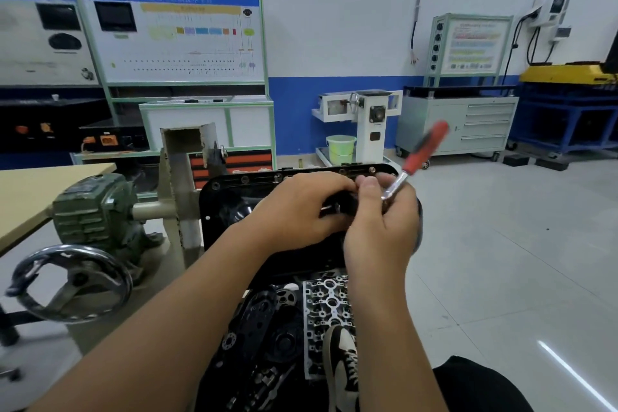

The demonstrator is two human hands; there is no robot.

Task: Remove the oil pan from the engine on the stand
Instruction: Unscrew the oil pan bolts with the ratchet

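White walls with a blue band close off a workshop with a pale tiled floor (pixel 501 261). At the frame's centre an engine (pixel 321 311) hangs on a cream stand (pixel 182 197) with its underside turned up, and the black oil pan (pixel 227 204) sits on top of it, bolts showing along its far rim. Below the pan, at six o'clock, the bare metal cylinder head and black timing parts face the camera, with a shoe (pixel 341 365) just beside them.

Both hands meet over the pan's middle. The left hand (pixel 301 207) has its fingers curled round a small dark part on the pan; what that part is cannot be told. The right hand (pixel 381 221) pinches the steel shank of a ratchet (pixel 418 157), whose red handle points up toward one o'clock and is blurred. The hands hide the spot where the tool meets the pan.

At nine o'clock from the pan a green gearbox (pixel 97 207) joins the stand's shaft, and a shiny handwheel (pixel 72 281) sits at eight o'clock, near a tan counter (pixel 36 191). Behind, at eleven o'clock, stands a green-framed training board (pixel 174 37). At twelve o'clock a green bucket (pixel 341 147) rests on the base of a second white stand (pixel 371 124); its contents cannot be seen. A grey drawer cabinet (pixel 468 124) stands at two o'clock, well apart from the engine.
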